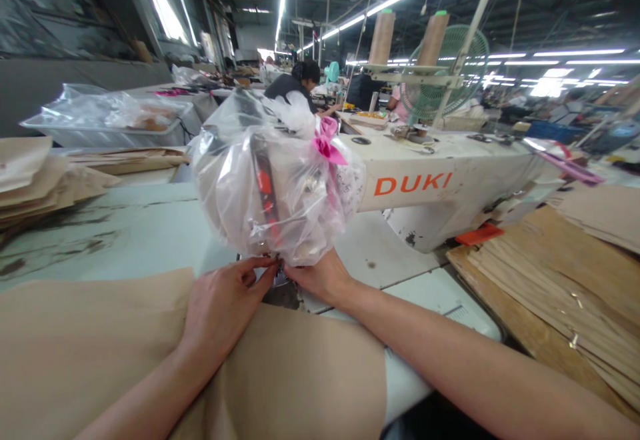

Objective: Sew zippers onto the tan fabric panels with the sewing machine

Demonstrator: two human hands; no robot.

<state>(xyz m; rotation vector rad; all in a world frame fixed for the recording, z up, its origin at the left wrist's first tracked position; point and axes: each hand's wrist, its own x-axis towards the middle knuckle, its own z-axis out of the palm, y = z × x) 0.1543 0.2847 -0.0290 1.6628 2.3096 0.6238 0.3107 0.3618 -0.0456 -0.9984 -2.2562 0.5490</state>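
Note:
My left hand (227,297) is at the needle area of a sewing machine (413,177), its thumb and forefinger pinched together. Whatever lies between those fingertips is too small to make out. From the other side my right hand (317,277) reaches in under the machine head, with fingers drawn together close to the left fingertips. The plastic bag (280,193) wrapped round the head and tied with a pink strip (327,141) hides part of the right hand. Beige fabric (310,367) lies below both hands and spreads over the table to the left.
Stacked beige pieces (40,183) lie at the far left, near a white plastic tray (80,135). More beige pieces (560,280) rest on a board at the right. Two thread cones (383,39) stand behind the machine, by a green fan (473,70). A person (295,83) works farther back.

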